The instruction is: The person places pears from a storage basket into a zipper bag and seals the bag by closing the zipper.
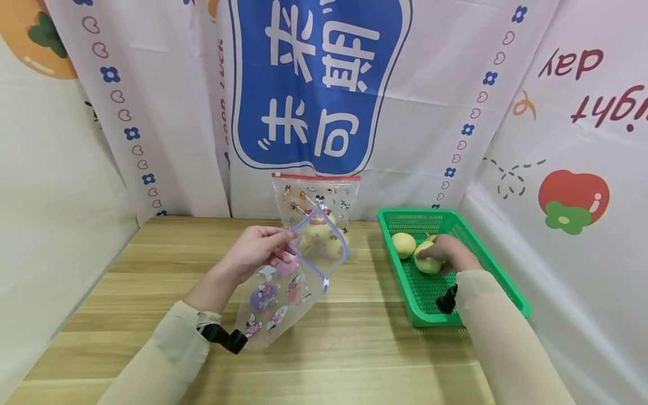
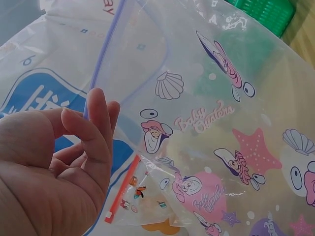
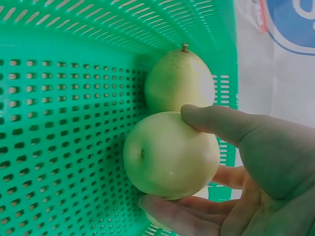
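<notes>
My left hand [image 1: 259, 250] pinches the purple-zip rim of a clear printed plastic zip bag [image 1: 275, 306] between thumb and fingers. The bag's mouth gapes in a diamond shape, and its body hangs down over the table. In the left wrist view, shells and starfish decorate the bag [image 2: 256, 152]. Inside the green basket, my right hand [image 1: 453, 254] grips a pale yellow-green pear [image 3: 170, 155], thumb on top and fingers beneath. Another pear [image 3: 179, 81] with a short stem lies beside it. Part of a further pear [image 3: 156, 220] shows below the fingers.
The green perforated basket [image 1: 412, 306] stands on the right of the wooden table [image 1: 349, 349]. Behind the held bag, a red-zip bag [image 1: 283, 194] contains several pears. Printed cloth [image 1: 430, 84] hangs along the back and sides.
</notes>
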A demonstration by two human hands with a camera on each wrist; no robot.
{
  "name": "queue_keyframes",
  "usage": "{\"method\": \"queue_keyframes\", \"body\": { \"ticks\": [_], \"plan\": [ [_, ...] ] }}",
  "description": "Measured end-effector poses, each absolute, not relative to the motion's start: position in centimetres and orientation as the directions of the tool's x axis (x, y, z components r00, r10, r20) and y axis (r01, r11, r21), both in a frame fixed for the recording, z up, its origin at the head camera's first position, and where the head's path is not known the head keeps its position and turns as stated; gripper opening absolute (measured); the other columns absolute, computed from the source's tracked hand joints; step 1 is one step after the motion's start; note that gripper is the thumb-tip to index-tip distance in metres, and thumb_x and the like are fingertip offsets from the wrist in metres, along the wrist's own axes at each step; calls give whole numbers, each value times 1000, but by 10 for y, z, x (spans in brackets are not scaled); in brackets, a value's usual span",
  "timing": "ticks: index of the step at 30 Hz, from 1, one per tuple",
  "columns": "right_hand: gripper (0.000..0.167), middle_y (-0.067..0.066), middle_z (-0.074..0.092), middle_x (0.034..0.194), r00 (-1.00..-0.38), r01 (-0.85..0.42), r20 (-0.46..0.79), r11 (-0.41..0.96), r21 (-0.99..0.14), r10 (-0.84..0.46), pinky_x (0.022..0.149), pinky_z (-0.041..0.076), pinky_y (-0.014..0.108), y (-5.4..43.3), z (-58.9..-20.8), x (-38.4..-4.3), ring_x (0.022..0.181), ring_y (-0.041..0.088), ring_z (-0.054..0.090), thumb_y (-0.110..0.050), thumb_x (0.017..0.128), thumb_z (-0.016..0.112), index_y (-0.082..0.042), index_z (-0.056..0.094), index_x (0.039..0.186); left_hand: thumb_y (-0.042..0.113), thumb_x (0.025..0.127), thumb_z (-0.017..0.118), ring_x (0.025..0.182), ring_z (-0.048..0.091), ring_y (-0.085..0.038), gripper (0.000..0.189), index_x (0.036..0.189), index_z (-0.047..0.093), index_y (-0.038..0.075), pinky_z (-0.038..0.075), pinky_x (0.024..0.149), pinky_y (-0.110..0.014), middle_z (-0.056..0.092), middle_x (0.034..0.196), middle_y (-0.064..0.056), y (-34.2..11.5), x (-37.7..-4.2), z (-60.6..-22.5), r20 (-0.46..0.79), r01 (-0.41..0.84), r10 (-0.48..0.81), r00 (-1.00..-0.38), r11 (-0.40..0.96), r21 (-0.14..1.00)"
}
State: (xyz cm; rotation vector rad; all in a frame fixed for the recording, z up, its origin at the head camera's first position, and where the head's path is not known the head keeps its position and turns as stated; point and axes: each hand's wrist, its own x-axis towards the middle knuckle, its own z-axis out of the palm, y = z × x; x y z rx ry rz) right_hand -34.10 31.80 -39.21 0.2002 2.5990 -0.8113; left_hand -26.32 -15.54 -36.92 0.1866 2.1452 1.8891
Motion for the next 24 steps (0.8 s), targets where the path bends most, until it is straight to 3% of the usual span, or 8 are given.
{"method": "queue_keyframes", "body": {
  "ticks": [8,14,19,24],
  "plan": [
    [86,36,57,139,-938,209,-346,813,-543,9,86,69,50,323,-384,-342,101,35,73,-35,105,72,16,33,161,25,111,65,71,71,-7,46,140,65,-11,56,60,-18,78,90,-2,-155,-264,-370,-126,-93,276,-953,130,987],
    [90,38,51,147,-965,180,-262,792,-583,26,85,69,48,321,-376,-341,99,35,71,-35,105,74,9,27,167,25,111,65,70,71,-7,46,140,65,-11,56,59,-17,78,90,-2,-155,-263,-370,-127,-95,275,-953,125,988],
    [94,40,46,155,-982,143,-188,758,-636,27,87,69,47,318,-373,-339,109,43,72,-37,103,76,4,24,170,26,111,66,71,71,-7,46,139,66,-10,56,59,-17,78,91,-2,-155,-263,-371,-123,-90,279,-952,129,988],
    [95,38,49,157,-995,72,-101,707,-704,0,98,66,54,311,-370,-337,121,48,70,-38,104,77,0,22,172,26,111,66,71,71,-7,46,139,66,-10,55,59,-17,78,91,-3,-154,-264,-370,-126,-92,275,-953,131,987]
  ]
}}
